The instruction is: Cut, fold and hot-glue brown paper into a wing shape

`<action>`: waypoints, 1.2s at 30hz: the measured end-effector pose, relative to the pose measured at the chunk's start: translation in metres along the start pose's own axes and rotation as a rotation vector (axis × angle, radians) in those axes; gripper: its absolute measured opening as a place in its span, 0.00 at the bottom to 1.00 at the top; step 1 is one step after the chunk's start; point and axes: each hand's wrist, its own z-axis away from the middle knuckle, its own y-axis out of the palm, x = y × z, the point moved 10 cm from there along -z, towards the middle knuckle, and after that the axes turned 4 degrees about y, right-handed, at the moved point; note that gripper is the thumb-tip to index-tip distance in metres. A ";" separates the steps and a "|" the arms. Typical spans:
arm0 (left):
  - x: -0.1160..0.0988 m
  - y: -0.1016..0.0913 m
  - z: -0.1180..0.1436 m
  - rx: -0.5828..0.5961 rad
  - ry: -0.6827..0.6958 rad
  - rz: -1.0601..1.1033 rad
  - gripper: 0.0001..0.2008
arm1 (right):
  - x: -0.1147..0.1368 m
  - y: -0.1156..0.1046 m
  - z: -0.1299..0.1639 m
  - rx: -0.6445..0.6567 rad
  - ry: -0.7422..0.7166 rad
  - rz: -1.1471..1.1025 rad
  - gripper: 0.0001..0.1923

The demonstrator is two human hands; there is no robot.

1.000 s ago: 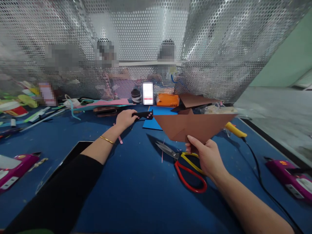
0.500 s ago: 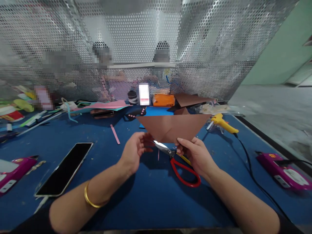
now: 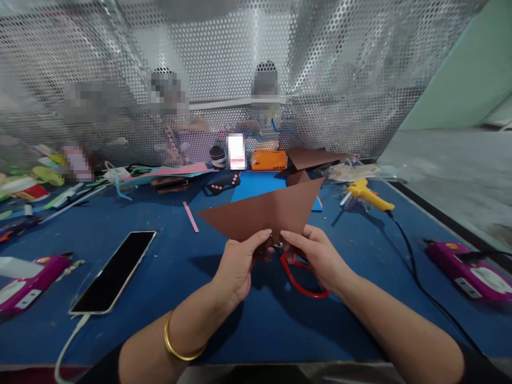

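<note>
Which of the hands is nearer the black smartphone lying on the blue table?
Left. The left hand grips the brown folded paper to the right of the black smartphone; the right hand holds the paper's other side, farther from the phone.

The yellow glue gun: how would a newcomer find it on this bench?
Start at the blue table and go to its far right side. The yellow glue gun lies there beside clear plastic bags, a black cord trailing towards the viewer. Nothing else nearby is yellow.
</note>
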 end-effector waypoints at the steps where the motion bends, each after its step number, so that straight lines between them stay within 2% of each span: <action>1: 0.001 -0.003 0.000 -0.013 -0.009 0.004 0.14 | 0.000 0.000 0.000 0.004 0.000 0.018 0.19; 4: 0.001 -0.012 -0.004 -0.065 -0.021 0.025 0.13 | 0.001 0.001 0.001 0.008 -0.003 0.078 0.19; 6: 0.000 -0.017 -0.006 -0.096 -0.021 0.038 0.12 | 0.006 -0.003 0.003 -0.043 -0.056 0.185 0.18; 7: -0.001 -0.019 -0.007 -0.108 -0.022 0.043 0.11 | 0.012 -0.007 0.005 -0.095 -0.129 0.292 0.17; 9: 0.000 -0.021 -0.007 -0.122 -0.032 0.051 0.10 | 0.033 -0.007 0.016 -0.207 -0.369 0.577 0.13; 12: 0.004 -0.020 -0.004 -0.126 -0.059 0.065 0.10 | 0.054 0.012 0.040 -0.299 -0.757 0.961 0.03; 13: 0.005 -0.019 -0.003 -0.125 -0.067 0.070 0.11 | 0.056 0.019 0.047 -0.314 -0.849 1.059 0.04; 17: 0.011 -0.014 0.000 -0.091 -0.107 0.061 0.08 | 0.057 0.039 0.064 -0.363 -1.076 1.363 0.11; 20: 0.011 -0.011 0.000 -0.048 -0.105 0.057 0.10 | 0.059 0.045 0.070 -0.355 -1.167 1.395 0.10; 22: 0.008 -0.009 -0.001 -0.023 -0.074 0.056 0.13 | 0.061 0.045 0.070 -0.309 -1.172 1.326 0.08; 24: 0.006 -0.008 -0.001 0.008 -0.056 0.032 0.14 | 0.063 0.036 0.063 -0.291 -1.093 1.224 0.09; 28: 0.005 0.000 0.000 0.111 -0.065 -0.109 0.14 | 0.061 0.014 0.039 -0.321 -0.829 1.138 0.05; 32: 0.001 0.004 0.002 0.158 -0.048 -0.193 0.11 | 0.042 0.004 0.015 -0.143 -0.518 0.913 0.02; 34: 0.001 0.001 0.002 0.140 -0.056 -0.179 0.09 | 0.038 0.004 0.012 -0.107 -0.465 0.844 0.04; 36: 0.003 -0.004 0.002 0.102 -0.081 -0.127 0.08 | 0.039 0.008 0.014 -0.091 -0.488 0.850 0.05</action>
